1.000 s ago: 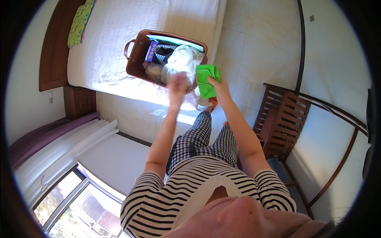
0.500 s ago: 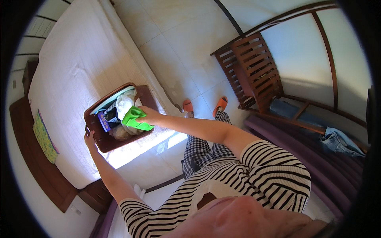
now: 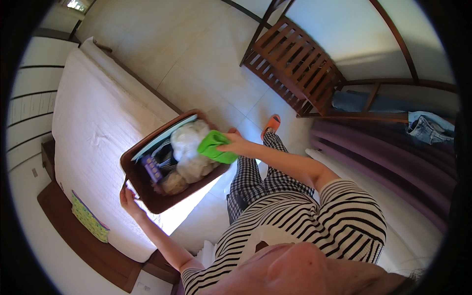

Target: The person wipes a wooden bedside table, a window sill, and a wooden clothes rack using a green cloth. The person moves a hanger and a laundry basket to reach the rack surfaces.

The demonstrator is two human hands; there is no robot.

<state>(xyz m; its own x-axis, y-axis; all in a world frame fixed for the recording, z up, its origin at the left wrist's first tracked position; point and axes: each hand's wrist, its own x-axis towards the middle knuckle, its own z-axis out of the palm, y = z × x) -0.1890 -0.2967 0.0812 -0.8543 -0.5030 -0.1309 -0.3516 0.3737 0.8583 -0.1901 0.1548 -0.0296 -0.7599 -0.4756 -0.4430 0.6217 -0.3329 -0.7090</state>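
A brown basket (image 3: 129, 166) is tilted over the near edge of the bed, and it looks raised off it. My left hand (image 3: 130, 200) is closed on the handle at the basket's left end. At the other end, my right hand (image 3: 236, 144) grips a bright green cloth (image 3: 214, 146), bunched over the rim. Whether those fingers hold the rim too is hidden. Inside the basket lie a white plastic bag (image 3: 189, 140), a purple box (image 3: 152, 168), a dark checked cloth (image 3: 168, 156) and a clear bag with beige contents (image 3: 173, 183).
The bed (image 3: 98, 108) with a pale cover stretches along the left. A yellow-green patterned cloth (image 3: 90, 216) lies by the brown headboard (image 3: 64, 216). To the right stand a slatted wooden rack (image 3: 295, 61), folded jeans (image 3: 373, 102) and a purple curtain (image 3: 378, 162). My feet wear orange slippers (image 3: 271, 124).
The basket has shifted right and come closer, now overhanging the bed's edge. Both hands moved with it, and the green cloth stays in my right hand. The whole view has turned somewhat.
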